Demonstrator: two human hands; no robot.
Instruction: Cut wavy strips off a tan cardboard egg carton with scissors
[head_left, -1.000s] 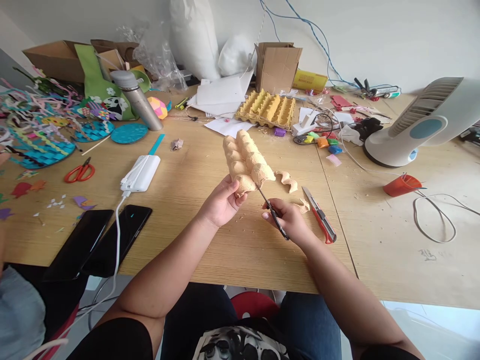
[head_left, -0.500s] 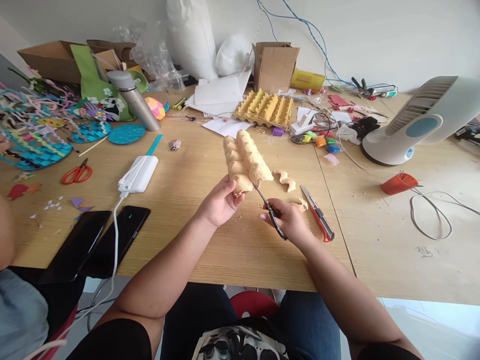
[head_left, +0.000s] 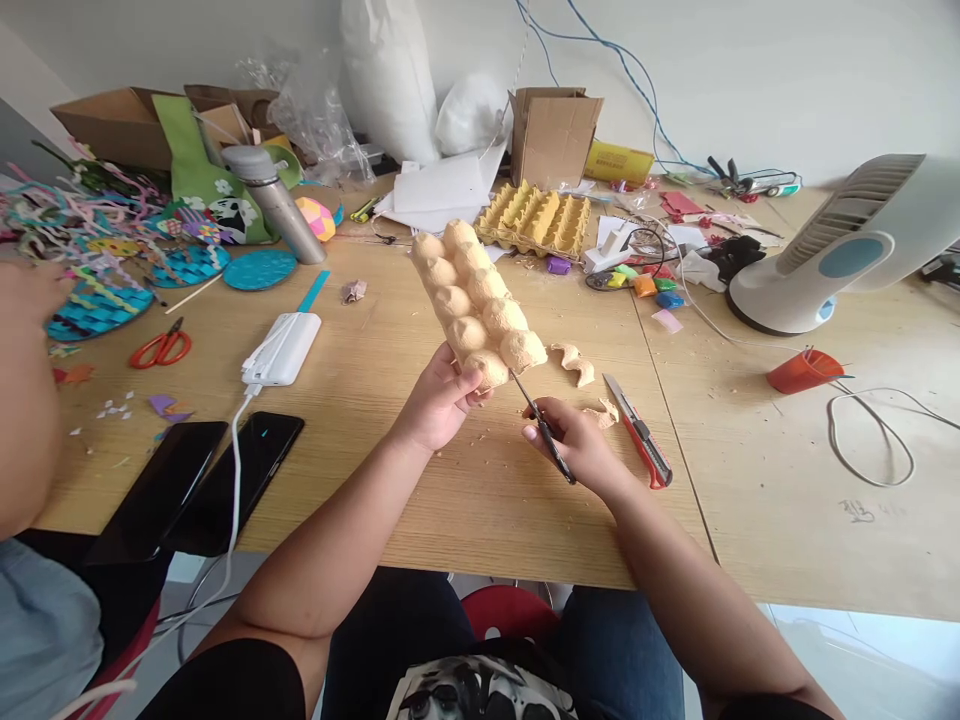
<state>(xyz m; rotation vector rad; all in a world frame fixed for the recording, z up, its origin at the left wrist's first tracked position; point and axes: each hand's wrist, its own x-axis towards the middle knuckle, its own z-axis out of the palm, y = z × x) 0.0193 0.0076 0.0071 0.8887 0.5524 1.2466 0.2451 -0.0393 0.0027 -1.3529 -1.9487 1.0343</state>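
My left hand grips the near left corner of a pale yellow egg carton piece, its rounded cups facing up in two rows. Black-handled scissors are in my closed right hand. Their blades point up at the carton's near end, between the two closest cups; whether they touch it I cannot tell. Curved carton scraps lie just right of the carton. A red and black utility knife rests beside my right hand, with its blade showing.
A yellow egg tray stands farther back. To the left are orange scissors, a white power bank and two phones. Another person's arm reaches in at the left edge. A white fan and a red cup stand right.
My left hand has tilted the carton piece, so its far end has swung left and up and more cup tops show. The other person's arm has come farther into view.
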